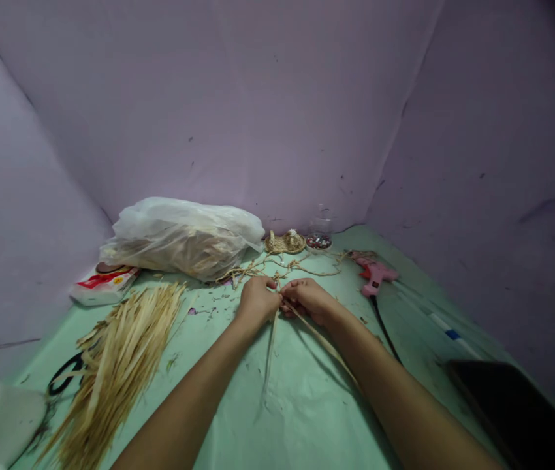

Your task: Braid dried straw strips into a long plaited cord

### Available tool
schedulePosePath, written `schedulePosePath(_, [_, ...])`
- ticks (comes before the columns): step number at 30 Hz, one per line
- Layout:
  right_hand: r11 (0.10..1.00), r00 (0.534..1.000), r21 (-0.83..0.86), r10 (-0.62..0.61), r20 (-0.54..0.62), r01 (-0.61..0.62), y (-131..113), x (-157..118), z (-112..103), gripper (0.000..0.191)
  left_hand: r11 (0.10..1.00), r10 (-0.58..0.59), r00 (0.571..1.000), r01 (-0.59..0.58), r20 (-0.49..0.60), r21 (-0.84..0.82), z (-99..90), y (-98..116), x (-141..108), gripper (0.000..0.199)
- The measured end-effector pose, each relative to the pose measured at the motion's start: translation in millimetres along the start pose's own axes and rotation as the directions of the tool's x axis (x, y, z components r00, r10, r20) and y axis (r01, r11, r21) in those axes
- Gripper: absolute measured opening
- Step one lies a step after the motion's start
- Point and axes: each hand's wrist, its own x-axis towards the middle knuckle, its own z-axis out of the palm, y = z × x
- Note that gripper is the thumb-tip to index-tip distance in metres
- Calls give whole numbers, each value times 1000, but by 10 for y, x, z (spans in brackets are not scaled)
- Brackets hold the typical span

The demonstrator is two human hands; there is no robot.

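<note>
Both hands meet over the middle of the green-covered table. My left hand is closed, its thumb and fingers pinching dried fibre strips close to a small knotted part. Right beside it, my right hand pinches the same strips with bent fingers. One strip end hangs toward me below the left hand, while another runs along my right forearm. Just beyond the fingertips lies a braided cord, spread in loose loops. My fingers hide the exact point where the strips cross.
Left of my arms lie a bundle of dried fibre strips and black-handled scissors. Behind are a stuffed plastic bag, a woven piece and a clear container. A pink glue gun and a dark flat object lie right.
</note>
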Motion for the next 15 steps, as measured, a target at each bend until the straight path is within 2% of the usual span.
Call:
schedulePosePath(3, [1000, 1000, -5, 11, -2, -11, 3, -6, 7, 7, 999, -26, 998, 23, 54, 48, -8, -16, -2, 13])
schedulePosePath(6, [999, 1000, -31, 12, -8, -12, -2, -5, 30, 10, 985, -31, 1000, 31, -1, 170, -55, 54, -82, 12])
schedulePosePath(10, [995, 998, -94, -26, -51, 21, 3, 11, 42, 17, 930, 65, 997, -46, -40, 365, -98, 242, -264, 19])
schedulePosePath(13, [993, 995, -111, -49, -84, 40, 35, 35, 15, 15, 881, 144, 990, -129, 2, 455, -93, 366, -408, 25])
schedulePosePath(15, [992, 992, -118, -61, -109, 48, 55, 44, -8, 11, 868, 147, 986, -166, 77, 467, -68, 424, -499, 29])
